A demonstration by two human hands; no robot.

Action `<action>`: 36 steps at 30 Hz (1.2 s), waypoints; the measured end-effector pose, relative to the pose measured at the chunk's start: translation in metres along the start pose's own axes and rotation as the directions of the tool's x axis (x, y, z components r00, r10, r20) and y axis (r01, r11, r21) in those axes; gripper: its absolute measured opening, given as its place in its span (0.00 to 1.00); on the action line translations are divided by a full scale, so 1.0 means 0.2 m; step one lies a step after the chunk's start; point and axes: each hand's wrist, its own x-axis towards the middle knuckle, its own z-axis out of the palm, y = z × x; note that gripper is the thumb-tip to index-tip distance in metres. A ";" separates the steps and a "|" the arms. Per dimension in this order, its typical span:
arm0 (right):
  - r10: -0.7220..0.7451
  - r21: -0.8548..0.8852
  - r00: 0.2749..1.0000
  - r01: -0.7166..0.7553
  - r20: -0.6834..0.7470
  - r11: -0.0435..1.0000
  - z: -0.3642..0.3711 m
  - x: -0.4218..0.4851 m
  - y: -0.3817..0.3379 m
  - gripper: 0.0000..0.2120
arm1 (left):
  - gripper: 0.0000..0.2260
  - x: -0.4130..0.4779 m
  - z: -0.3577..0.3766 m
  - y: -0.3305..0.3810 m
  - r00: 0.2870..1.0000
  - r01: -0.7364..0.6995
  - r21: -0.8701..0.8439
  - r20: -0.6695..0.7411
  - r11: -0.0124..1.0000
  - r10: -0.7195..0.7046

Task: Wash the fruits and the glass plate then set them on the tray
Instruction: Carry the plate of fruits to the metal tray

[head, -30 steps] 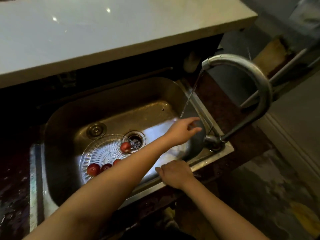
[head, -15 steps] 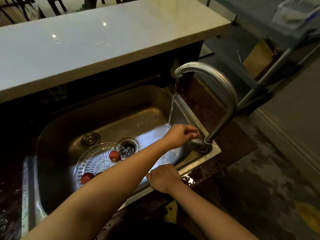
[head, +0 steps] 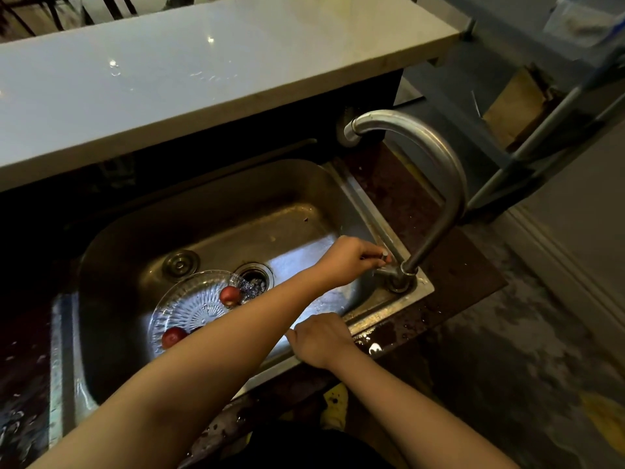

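A clear patterned glass plate [head: 189, 309] lies tilted in the steel sink [head: 203, 211], next to the drain [head: 253, 275]. Two red fruits are plain to see on the plate, one near the drain [head: 230, 295] and one at the near edge [head: 173, 336]; my left forearm hides the rest. My left hand [head: 351, 262] reaches across the sink and grips the small tap handle [head: 384, 257] at the faucet's base. My right hand [head: 321, 340] rests on the sink's front rim with its fingers curled over the edge. No water runs from the spout.
The curved steel faucet [head: 436, 157] rises at the sink's right corner. A pale counter slab [head: 203, 62] overhangs the far side. The dark counter around the sink is wet. A metal rack [head: 541, 137] stands on the floor to the right.
My left hand moved from under the running stream to the tap handle and gripped it. The water stream has stopped. My right hand stayed on the rim.
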 end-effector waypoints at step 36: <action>0.162 0.277 0.924 -0.266 0.347 0.923 0.03 0.38 -0.13 0.34 | 0.25 -1.25 -0.46 -1.09 0.435 0.853 -0.256 -0.129 0.454 -0.891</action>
